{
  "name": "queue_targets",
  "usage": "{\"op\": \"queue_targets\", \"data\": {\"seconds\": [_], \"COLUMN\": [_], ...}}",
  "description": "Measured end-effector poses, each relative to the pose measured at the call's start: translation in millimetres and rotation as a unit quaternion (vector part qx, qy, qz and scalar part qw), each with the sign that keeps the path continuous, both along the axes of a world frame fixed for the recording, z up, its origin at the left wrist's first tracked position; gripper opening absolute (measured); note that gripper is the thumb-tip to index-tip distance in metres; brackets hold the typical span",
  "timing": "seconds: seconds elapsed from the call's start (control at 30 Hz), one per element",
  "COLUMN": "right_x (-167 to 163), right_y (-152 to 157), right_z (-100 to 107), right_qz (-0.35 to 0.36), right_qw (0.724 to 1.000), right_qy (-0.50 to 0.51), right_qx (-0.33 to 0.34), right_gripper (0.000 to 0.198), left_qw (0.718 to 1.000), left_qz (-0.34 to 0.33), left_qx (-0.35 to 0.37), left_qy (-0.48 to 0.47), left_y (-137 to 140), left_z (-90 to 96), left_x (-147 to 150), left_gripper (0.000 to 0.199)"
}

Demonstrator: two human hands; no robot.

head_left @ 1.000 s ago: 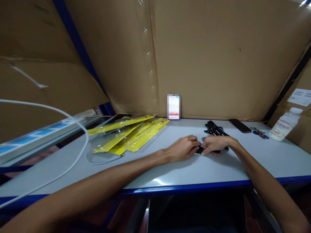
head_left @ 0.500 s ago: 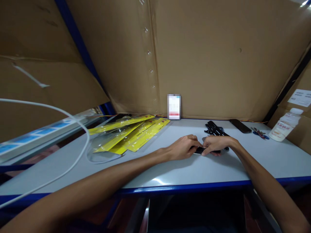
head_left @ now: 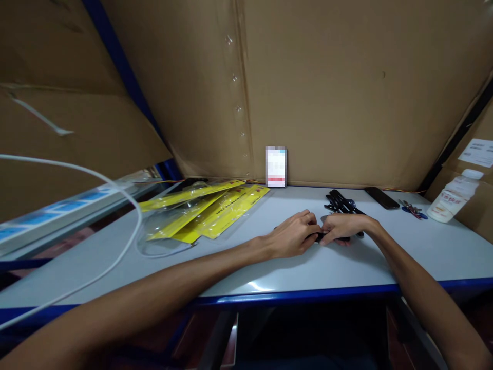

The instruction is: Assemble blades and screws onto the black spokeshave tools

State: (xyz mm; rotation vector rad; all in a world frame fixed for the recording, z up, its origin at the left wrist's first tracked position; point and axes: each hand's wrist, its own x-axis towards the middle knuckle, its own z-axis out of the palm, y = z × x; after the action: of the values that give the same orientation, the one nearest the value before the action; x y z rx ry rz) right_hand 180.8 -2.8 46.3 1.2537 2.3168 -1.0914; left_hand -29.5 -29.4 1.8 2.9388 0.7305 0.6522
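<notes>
Near the front edge of the desk (head_left: 288,272), right of its middle, the person's two hands meet over a slim black object (head_left: 319,237), which lies low against the desk surface and is mostly covered by them. The left hand (head_left: 296,234) comes in from the left front corner, its fingers bent and gripping the object's left part; the right hand (head_left: 341,228) arches over from the right, wrist bent, thumb pressed to the object and fingers curled round it. The fingertips of the two hands almost meet, and what exactly the object is cannot be told. Just behind the right hand, a heap of black tools (head_left: 341,201) lies toward the back edge. Farther right along that edge are a dark phone (head_left: 381,198) lying flat, a bunch of keys (head_left: 413,209) and, near the back right corner, a white bottle (head_left: 452,198) with a printed label. Toward the back left corner, yellow packages (head_left: 231,210) with clear plastic overlap in a fan. A lit screen (head_left: 276,167) stands upright at the middle of the back edge, before a cardboard wall (head_left: 319,92). Along the left edge runs a power strip (head_left: 56,219) with blue sockets, and a white cable (head_left: 57,163) loops across that side.
</notes>
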Motion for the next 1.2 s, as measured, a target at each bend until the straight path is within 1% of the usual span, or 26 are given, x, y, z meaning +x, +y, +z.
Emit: {"op": "queue_targets", "data": {"seconds": [0.1, 0.2, 0.37, 0.4, 0.5, 0.6, 0.7, 0.8, 0.9, 1.0, 1.1, 1.2], "right_x": [0, -1, 0, 0, 1, 1, 0, 0, 0, 0, 0, 0], "right_y": [-1, -2, -1, 0, 1, 1, 2, 1, 0, 0, -1, -1], "right_z": [1, 2, 2, 2, 1, 0, 0, 1, 2, 2, 3, 3], "right_qz": [0.005, 0.006, 0.016, 0.020, 0.019, 0.022, 0.022, 0.021, 0.015, 0.013, 0.014, 0.013], "right_qw": [1.000, 1.000, 1.000, 1.000, 1.000, 1.000, 1.000, 1.000, 1.000, 1.000, 1.000, 1.000], "right_qy": [-0.002, -0.007, -0.012, -0.010, -0.008, -0.010, -0.013, -0.014, -0.008, -0.002, -0.013, -0.018], "right_qx": [0.002, 0.004, 0.010, 0.011, 0.007, 0.003, 0.007, 0.004, -0.008, -0.007, -0.004, -0.008], "right_gripper": [0.044, 0.043, 0.040, 0.039, 0.038, 0.036, 0.036, 0.040, 0.046, 0.046, 0.041, 0.040], "left_qw": [1.000, 1.000, 0.997, 0.997, 0.999, 0.998, 0.997, 0.995, 0.996, 0.997, 0.996, 0.995], "left_qz": [-0.008, -0.006, 0.041, 0.041, -0.002, -0.030, -0.043, -0.064, -0.041, -0.013, -0.020, -0.032], "left_qx": [-0.008, -0.024, -0.033, -0.040, -0.044, -0.026, -0.030, -0.058, -0.077, -0.079, -0.088, -0.096], "left_qy": [0.005, -0.008, -0.054, -0.054, -0.006, 0.045, 0.051, 0.043, 0.022, 0.001, 0.002, 0.007], "left_y": [-1, 0, 5, 6, 7, 6, 7, 10, 11, 11, 11, 10], "left_z": [0.8, 0.1, -2.0, -1.5, 2.8, 8.6, 12.4, 12.4, 9.0, 5.4, 5.2, 7.2], "left_x": [0, 0, -3, -4, -7, -9, -11, -12, -13, -12, -12, -11], "left_gripper": [0.027, 0.027, 0.028, 0.027, 0.023, 0.032, 0.026, 0.024, 0.033, 0.038, 0.031, 0.024]}}
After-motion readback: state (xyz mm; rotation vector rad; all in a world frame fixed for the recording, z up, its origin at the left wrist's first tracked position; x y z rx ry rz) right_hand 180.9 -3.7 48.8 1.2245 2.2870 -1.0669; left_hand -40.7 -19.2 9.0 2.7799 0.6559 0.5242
